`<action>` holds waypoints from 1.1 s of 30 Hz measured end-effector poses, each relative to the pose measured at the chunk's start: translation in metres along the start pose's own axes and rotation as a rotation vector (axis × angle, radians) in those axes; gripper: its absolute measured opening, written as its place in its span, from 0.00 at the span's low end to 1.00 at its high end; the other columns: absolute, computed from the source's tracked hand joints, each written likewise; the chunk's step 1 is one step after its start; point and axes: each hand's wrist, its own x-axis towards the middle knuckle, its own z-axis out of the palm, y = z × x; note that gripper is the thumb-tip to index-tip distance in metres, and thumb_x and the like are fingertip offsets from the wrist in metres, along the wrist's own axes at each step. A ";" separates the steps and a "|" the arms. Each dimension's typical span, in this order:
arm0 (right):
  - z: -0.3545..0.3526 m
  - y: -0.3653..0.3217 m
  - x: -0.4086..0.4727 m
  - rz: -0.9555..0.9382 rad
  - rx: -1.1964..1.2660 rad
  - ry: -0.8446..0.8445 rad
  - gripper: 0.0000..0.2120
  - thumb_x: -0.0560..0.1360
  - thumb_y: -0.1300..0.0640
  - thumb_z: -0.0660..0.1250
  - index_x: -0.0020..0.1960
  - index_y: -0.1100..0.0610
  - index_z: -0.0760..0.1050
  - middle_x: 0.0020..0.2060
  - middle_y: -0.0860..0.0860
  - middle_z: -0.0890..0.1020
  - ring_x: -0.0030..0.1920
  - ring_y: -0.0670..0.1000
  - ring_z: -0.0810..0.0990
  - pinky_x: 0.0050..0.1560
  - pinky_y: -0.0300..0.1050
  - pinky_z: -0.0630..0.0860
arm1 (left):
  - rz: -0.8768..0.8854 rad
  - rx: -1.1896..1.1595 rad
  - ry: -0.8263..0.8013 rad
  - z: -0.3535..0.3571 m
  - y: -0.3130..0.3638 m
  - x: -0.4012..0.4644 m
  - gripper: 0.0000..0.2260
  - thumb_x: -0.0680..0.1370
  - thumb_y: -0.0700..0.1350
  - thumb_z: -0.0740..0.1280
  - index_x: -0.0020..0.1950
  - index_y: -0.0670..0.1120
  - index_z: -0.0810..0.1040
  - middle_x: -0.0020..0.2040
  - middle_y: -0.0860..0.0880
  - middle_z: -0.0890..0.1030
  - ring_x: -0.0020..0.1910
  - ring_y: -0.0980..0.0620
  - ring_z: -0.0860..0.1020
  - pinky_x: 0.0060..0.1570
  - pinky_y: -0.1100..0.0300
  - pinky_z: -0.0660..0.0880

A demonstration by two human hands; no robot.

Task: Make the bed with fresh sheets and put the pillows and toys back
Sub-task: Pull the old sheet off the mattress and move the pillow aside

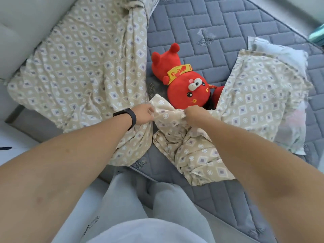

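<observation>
Two hands at work, both closed on the same cloth. Left hand: fingers curled, pinching a raised fold of the beige patterned sheet; black wristband on that wrist. Right hand: fingers curled round the same bunched fold, just beside the left hand, a short span of cloth stretched between them.

Sheet, beige with small diamond and ring print: gathered and creased under and below both hands, one long part spreading out beyond the left hand toward the padded grey headboard, another part lying flat out beyond the right hand.

Red plush toy: lies on its back just past the hands, head nearest them, yellow collar band across its neck, feet pointing away; the lifted fold touches or overlaps the edge of its head.

White pillow: beyond the right hand, partly under the far edge of the sheet.

Grey quilted mattress: bare around the toy and far past both hands, also showing below the right forearm.

Light grey trousers: below the forearms, at the mattress edge.
</observation>
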 end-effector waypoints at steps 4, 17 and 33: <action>-0.060 -0.013 -0.068 -0.016 0.196 0.222 0.08 0.78 0.56 0.60 0.49 0.56 0.78 0.51 0.57 0.81 0.54 0.63 0.79 0.50 0.51 0.75 | 0.147 0.010 0.019 -0.025 0.049 -0.053 0.33 0.71 0.44 0.76 0.74 0.47 0.67 0.65 0.46 0.73 0.60 0.47 0.76 0.58 0.53 0.77; -0.192 -0.003 -0.259 0.160 0.762 0.855 0.08 0.74 0.62 0.64 0.39 0.57 0.80 0.37 0.51 0.82 0.45 0.55 0.79 0.46 0.49 0.74 | 0.610 0.134 -0.015 -0.046 0.228 -0.136 0.52 0.67 0.56 0.81 0.81 0.52 0.51 0.72 0.59 0.65 0.66 0.62 0.65 0.65 0.73 0.63; -0.204 0.065 -0.286 -0.028 1.043 0.787 0.62 0.57 0.31 0.81 0.79 0.35 0.44 0.74 0.39 0.61 0.74 0.47 0.64 0.71 0.56 0.70 | 0.996 -0.450 0.556 -0.139 0.410 -0.241 0.05 0.79 0.43 0.67 0.53 0.44 0.79 0.44 0.49 0.82 0.39 0.59 0.79 0.39 0.63 0.78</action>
